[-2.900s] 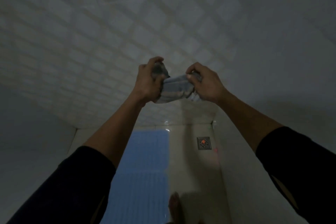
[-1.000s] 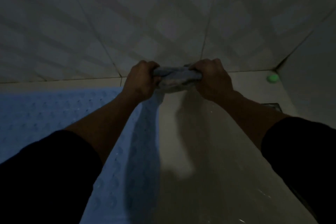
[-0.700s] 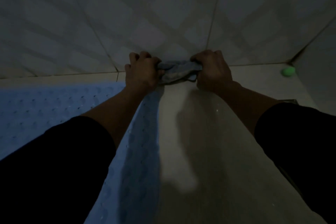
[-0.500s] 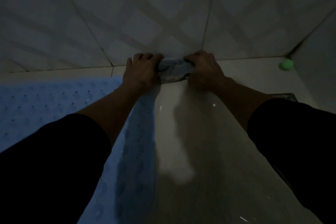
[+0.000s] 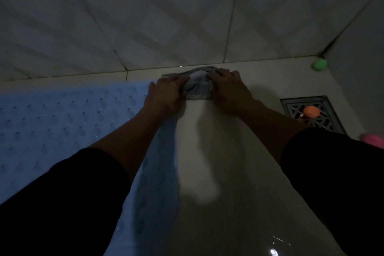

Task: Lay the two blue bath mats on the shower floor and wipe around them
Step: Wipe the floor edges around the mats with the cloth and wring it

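Note:
A light blue bath mat (image 5: pixel 62 122) with round bumps lies flat on the shower floor at the left, running toward me. I can see only this one mat. A grey cloth (image 5: pixel 197 84) is bunched on the pale floor tile beside the mat's far right corner, close to the wall. My left hand (image 5: pixel 166 95) presses on the cloth's left end, and my right hand (image 5: pixel 228 89) holds its right end. Both hands rest low on the floor with fingers curled around the cloth.
A square metal floor drain (image 5: pixel 311 114) sits at the right with a small orange object (image 5: pixel 311 111) on it. A green ball (image 5: pixel 319 65) lies in the far right corner and something pink (image 5: pixel 372 139) at the right edge. Tiled walls close the back and right.
My hands have come down from in front of the wall to the floor, bringing the cloth with them. The cloth now rests on the tile beside the mat's corner.

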`<state>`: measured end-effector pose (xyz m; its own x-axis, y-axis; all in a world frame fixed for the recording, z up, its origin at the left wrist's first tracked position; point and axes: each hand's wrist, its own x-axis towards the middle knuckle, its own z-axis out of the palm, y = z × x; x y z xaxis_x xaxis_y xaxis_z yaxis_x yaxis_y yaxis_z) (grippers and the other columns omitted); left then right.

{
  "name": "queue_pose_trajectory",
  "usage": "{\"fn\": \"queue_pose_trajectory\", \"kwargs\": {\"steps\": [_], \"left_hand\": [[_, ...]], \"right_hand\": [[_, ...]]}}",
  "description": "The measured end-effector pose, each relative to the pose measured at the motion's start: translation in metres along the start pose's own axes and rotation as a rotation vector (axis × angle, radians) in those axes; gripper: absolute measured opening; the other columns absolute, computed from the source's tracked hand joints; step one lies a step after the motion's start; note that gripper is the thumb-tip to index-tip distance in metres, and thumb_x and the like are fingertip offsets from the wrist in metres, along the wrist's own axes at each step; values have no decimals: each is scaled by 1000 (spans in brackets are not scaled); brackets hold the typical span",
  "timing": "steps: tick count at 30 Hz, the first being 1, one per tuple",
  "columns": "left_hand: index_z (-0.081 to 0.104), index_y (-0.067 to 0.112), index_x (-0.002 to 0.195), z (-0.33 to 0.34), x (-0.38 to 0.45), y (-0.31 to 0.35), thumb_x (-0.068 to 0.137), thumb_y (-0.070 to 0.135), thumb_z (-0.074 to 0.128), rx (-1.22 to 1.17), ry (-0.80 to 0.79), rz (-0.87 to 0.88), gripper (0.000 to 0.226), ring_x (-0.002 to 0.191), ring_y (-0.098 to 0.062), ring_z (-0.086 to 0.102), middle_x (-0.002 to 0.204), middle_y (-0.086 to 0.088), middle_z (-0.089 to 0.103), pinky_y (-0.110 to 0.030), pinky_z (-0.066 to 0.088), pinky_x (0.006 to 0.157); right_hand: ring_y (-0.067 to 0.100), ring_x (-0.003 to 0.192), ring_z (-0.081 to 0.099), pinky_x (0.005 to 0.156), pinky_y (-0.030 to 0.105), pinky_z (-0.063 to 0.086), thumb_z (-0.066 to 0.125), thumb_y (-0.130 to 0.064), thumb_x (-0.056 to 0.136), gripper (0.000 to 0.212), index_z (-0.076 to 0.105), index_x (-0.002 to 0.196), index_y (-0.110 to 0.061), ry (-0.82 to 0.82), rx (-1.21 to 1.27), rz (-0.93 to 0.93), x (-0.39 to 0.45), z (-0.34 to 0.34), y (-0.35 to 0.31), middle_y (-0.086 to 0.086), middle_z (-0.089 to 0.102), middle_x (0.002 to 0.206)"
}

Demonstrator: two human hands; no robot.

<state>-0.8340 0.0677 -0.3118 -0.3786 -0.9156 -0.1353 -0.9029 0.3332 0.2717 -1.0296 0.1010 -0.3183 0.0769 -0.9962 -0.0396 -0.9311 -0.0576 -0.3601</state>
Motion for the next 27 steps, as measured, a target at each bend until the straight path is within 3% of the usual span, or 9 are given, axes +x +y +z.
{"fn": "queue_pose_trajectory", "kwargs": {"steps": [5, 11, 16, 22, 27], "left_hand": [[39, 33, 146, 7, -33, 9, 98, 37, 44, 0, -1, 4, 48, 132, -36, 44, 147, -6, 46, -66, 32, 106], [32, 31, 150, 10, -89, 24, 102, 35, 39, -24, -46, -11, 49, 141, -34, 31, 154, -6, 36, -63, 22, 114], [27, 31, 152, 14, -131, 32, 95, 24, 47, -6, -111, -2, 61, 145, -35, 25, 157, -6, 32, -65, 18, 116], [31, 31, 149, 14, -193, 46, 93, 21, 46, 17, -155, 13, 58, 143, -34, 29, 154, -5, 34, -61, 24, 115], [31, 26, 147, 19, -248, 51, 96, 29, 43, 48, -155, 65, 52, 142, -35, 28, 151, -9, 36, -58, 28, 111]], "right_hand": [[37, 124, 37, 101, 47, 41, 53, -24, 92, 52, 41, 143, -20, -48, 14, 27, -33, -6, -10, 11, 40, 147], [37, 130, 32, 101, 51, 42, 48, -19, 94, 55, 34, 148, -18, -85, -7, 67, -84, -7, -29, 10, 34, 152], [38, 134, 30, 104, 53, 39, 46, -13, 94, 58, 30, 150, -18, -155, 32, 149, -125, -8, -47, 10, 28, 156], [37, 134, 32, 107, 47, 38, 50, -10, 92, 62, 31, 150, -20, -218, 52, 233, -187, -10, -71, 9, 29, 157], [38, 137, 30, 109, 50, 37, 51, -13, 94, 63, 27, 152, -24, -287, 34, 279, -233, -8, -95, 9, 23, 160]]}}
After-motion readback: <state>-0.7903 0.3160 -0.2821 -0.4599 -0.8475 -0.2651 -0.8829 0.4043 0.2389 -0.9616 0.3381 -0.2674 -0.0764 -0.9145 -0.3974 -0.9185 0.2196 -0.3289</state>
